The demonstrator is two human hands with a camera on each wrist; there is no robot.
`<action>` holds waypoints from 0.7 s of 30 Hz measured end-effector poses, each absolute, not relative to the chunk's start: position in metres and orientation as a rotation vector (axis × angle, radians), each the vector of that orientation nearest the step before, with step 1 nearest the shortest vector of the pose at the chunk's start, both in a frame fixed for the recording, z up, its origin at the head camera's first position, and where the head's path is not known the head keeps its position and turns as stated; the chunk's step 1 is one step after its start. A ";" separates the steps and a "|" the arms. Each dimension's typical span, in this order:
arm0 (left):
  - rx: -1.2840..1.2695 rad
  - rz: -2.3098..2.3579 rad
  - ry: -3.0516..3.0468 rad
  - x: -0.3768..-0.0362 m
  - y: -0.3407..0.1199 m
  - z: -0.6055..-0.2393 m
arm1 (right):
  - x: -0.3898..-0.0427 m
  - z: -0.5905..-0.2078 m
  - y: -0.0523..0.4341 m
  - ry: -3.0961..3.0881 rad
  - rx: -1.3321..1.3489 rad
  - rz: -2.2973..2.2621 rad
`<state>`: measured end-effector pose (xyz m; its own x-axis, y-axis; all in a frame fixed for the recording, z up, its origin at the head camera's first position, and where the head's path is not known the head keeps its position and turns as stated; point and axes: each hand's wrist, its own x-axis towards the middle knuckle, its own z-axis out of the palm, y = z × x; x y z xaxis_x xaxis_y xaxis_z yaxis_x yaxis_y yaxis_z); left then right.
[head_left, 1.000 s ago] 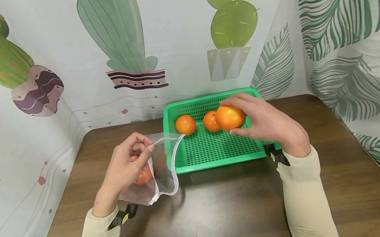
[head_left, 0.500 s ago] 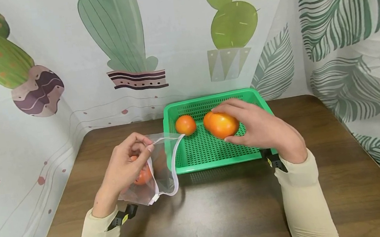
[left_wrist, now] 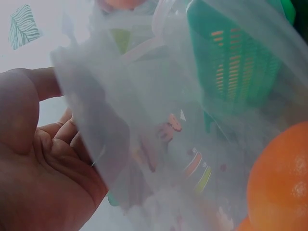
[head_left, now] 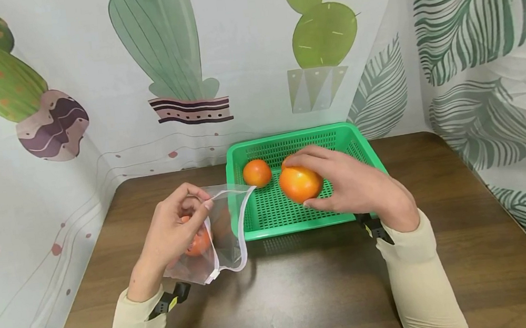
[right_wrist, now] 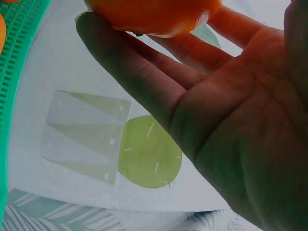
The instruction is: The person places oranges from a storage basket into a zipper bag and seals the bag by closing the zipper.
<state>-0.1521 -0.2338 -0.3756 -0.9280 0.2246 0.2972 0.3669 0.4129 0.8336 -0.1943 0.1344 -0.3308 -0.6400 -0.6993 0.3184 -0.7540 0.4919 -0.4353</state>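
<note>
My right hand [head_left: 341,188] grips an orange tomato [head_left: 300,183] above the green perforated basket [head_left: 297,224]; the same tomato [right_wrist: 154,14] fills the top of the right wrist view. Another tomato [head_left: 256,173] lies in the basket's far left corner, and a third is mostly hidden behind the held one. My left hand [head_left: 179,230] pinches the rim of a clear zip bag [head_left: 224,231] left of the basket, mouth held open toward it. A tomato [head_left: 197,242] sits inside the bag, seen as an orange curve [left_wrist: 279,178] in the left wrist view.
The brown wooden table [head_left: 304,297] carries the basket and the bag. Cloth walls printed with cacti [head_left: 162,52] and leaves [head_left: 483,32] close in the back and both sides.
My right hand has carried the tomato left and toward me, from the basket's far right to over its middle. The left hand and bag have stayed put.
</note>
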 end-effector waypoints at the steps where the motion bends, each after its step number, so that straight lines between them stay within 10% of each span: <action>1: -0.532 -1.539 -2.523 -0.152 -0.234 -0.375 | -0.194 -0.331 0.134 -2.627 1.291 0.844; 21: -0.539 -1.531 -2.517 -0.150 -0.232 -0.373 | -0.186 -0.333 0.117 -2.628 1.381 0.800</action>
<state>-0.1501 -0.2322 -0.3732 -0.9248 0.2263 0.3058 0.3756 0.4155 0.8284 -0.1862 0.1167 -0.3331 -0.5945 -0.7496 0.2909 -0.7845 0.4614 -0.4143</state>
